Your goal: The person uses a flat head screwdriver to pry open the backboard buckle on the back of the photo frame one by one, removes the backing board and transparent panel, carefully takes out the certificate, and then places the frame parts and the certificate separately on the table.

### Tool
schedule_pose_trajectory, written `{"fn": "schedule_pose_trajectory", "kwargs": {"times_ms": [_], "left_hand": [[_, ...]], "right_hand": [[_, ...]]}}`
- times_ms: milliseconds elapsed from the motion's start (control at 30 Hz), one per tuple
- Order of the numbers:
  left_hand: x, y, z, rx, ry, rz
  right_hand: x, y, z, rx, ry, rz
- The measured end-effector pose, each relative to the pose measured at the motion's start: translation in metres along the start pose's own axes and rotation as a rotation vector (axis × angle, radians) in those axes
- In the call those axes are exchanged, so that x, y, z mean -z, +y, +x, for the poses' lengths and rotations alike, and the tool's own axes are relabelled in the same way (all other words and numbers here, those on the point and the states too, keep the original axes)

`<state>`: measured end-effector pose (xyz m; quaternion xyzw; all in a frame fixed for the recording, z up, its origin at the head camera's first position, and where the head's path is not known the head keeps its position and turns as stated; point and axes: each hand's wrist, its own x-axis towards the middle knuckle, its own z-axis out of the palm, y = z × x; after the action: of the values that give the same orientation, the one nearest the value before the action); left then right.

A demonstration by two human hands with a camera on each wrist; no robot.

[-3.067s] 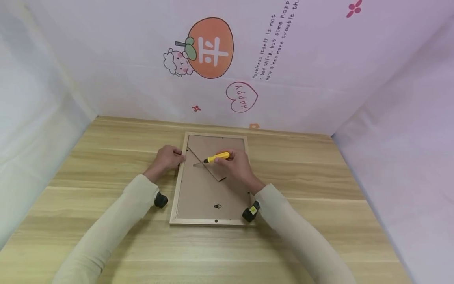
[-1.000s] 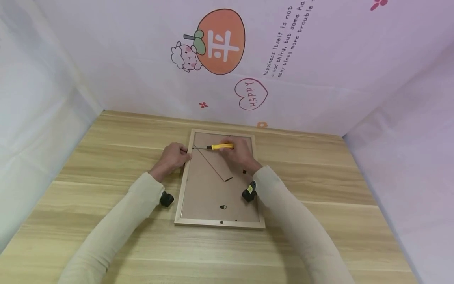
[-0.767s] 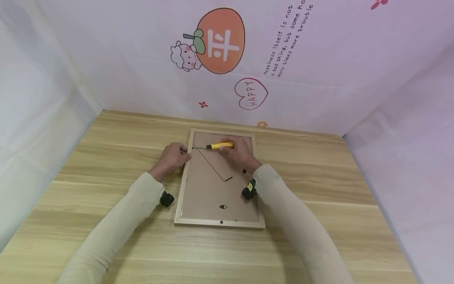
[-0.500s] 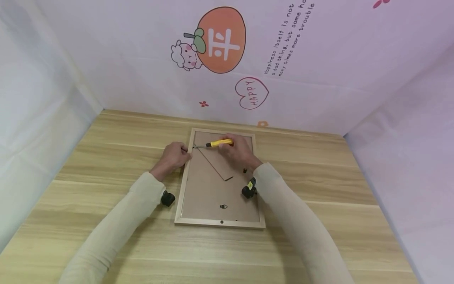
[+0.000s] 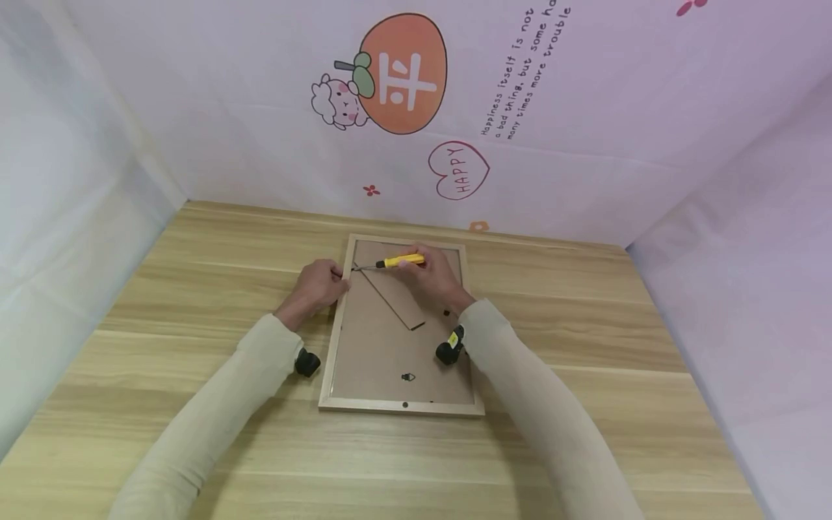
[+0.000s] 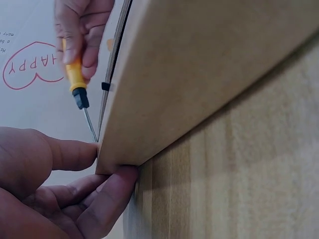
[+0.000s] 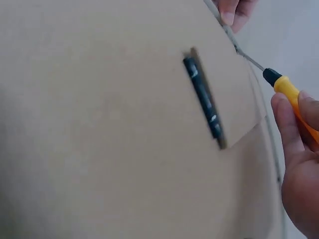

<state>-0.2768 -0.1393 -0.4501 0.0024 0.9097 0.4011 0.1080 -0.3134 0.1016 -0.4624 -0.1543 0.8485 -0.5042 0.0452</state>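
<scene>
A light wood picture frame [image 5: 442,409] lies back side up, its brown backing board [image 5: 377,361] facing me. At the frame's left side, my left hand [image 5: 318,283] pinches the edge. The left wrist view shows its thumb on top and fingers [image 6: 107,199] underneath. My right hand [image 5: 437,276] holds a yellow-handled screwdriver [image 5: 404,260] over the upper part of the board. Its thin metal shaft slants down to the left, with the tip at the frame's inner left edge, close to my left thumb. In the left wrist view a small black tab [image 6: 106,86] sticks out from that edge.
A flat stand leg with a black hinge [image 7: 202,97] lies diagonally on the board. Nearer me is a small hanging hook [image 5: 407,377]. The frame rests on a wood-grain table [image 5: 559,448]. Behind it rises a printed white sheet [image 5: 260,144], with plain sheets at both sides.
Since three seconds ago, the screwdriver tip has gone from over the board to the left inner edge. Lately its handle has tilted up slightly. My left hand keeps its hold on the frame.
</scene>
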Motion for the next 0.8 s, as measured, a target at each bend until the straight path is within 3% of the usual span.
{"fn": "schedule_pose_trajectory", "kwargs": {"times_ms": [167,367,500,800], "left_hand": [[-0.001,-0.001,0.002,0.01,-0.014,-0.015],[-0.001,-0.001,0.002,0.006,0.003,0.0],[-0.001,0.0,0.001,0.01,0.01,0.005],[0.0,0.001,0.0,0.018,0.002,-0.007]], "right_hand": [[-0.001,0.011,0.0,-0.097,-0.04,0.159],[-0.005,0.011,0.0,-0.121,-0.049,0.253],[-0.005,0.001,-0.001,-0.103,-0.032,0.161],[-0.011,-0.026,0.0,0.043,0.054,-0.011]]}}
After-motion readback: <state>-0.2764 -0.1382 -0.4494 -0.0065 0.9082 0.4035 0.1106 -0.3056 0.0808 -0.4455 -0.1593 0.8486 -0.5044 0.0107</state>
